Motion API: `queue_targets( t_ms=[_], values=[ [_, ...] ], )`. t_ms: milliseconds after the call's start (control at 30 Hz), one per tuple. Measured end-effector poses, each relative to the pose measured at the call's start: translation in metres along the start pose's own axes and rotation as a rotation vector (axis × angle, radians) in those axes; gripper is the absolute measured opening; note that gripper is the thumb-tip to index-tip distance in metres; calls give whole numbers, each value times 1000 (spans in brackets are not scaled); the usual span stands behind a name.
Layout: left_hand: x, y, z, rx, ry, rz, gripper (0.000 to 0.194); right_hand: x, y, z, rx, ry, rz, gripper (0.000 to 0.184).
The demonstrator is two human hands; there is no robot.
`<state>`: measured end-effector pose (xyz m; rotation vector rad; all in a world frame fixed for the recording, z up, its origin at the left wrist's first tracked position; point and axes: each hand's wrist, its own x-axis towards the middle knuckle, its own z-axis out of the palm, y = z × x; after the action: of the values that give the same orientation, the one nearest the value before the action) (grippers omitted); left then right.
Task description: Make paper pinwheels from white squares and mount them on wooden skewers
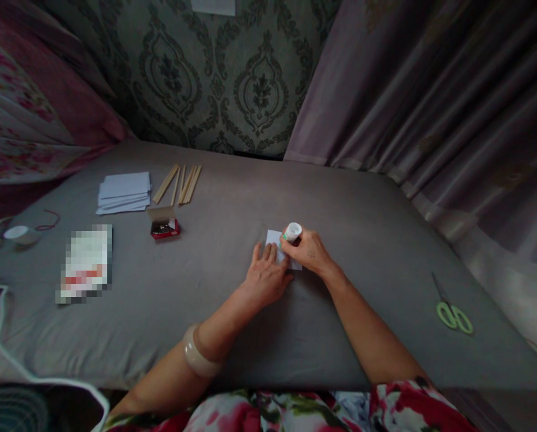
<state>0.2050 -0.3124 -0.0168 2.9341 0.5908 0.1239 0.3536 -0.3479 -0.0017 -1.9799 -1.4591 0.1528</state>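
A small white piece of paper [273, 236] lies on the grey cloth in front of me. My left hand [268, 273] rests flat across it with the fingers spread, pressing it down. In my right hand [312, 251] is a white glue stick [293, 230] with a bit of green on its side. The glue stick is tilted, its lower end down at the paper and hidden by my fingers.
To the left are a stack of white paper [124, 191], several wooden sticks [188, 185], an open red box of small dark items [164, 228], a blurred-out packet [87, 261] and a white cable [38, 379]. Green-handled scissors [453, 317] lie at right.
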Motion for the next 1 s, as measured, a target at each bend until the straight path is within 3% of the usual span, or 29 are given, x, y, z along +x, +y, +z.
queue_targets(
  t_ms=[1000],
  values=[
    [-1,0,-4,-13,-9,-5,48,4,0,-1,5,-18,-3,19]
  ],
)
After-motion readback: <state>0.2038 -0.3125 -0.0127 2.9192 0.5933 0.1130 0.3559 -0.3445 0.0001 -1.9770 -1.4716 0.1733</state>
